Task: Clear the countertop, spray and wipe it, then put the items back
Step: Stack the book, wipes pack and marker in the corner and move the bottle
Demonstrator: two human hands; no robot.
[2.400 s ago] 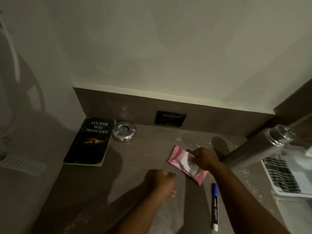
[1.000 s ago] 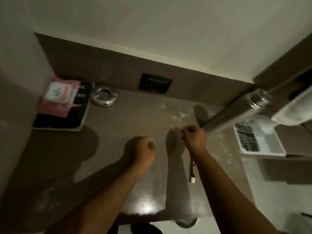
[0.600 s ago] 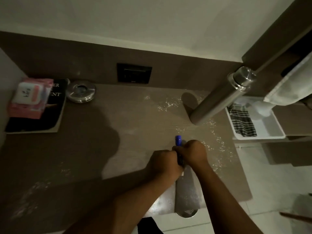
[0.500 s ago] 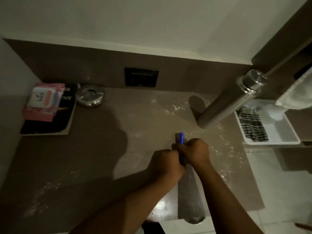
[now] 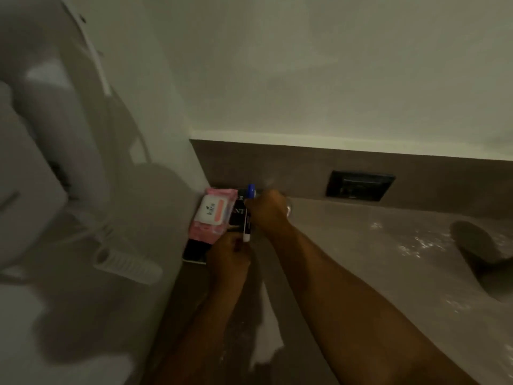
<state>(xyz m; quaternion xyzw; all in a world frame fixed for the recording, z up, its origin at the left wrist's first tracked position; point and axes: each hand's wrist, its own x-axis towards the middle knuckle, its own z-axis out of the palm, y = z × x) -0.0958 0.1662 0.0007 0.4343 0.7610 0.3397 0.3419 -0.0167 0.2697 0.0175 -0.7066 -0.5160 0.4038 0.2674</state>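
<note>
The right hand [image 5: 268, 211] pinches the marker [image 5: 248, 215] mid-barrel, left hand [image 5: 229, 255] curled nearby: light, stiff, slick plastic, likely to roll.

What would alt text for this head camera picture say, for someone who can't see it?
A person's right hand holds a blue-capped marker over a black book in the corner of a brown countertop, with the left hand just below it. A pink pack of wipes lies on the book.

The right hand [image 5: 266, 211] hides the ashtray (only a sliver shows) and part of the book [image 5: 236, 218].
</note>
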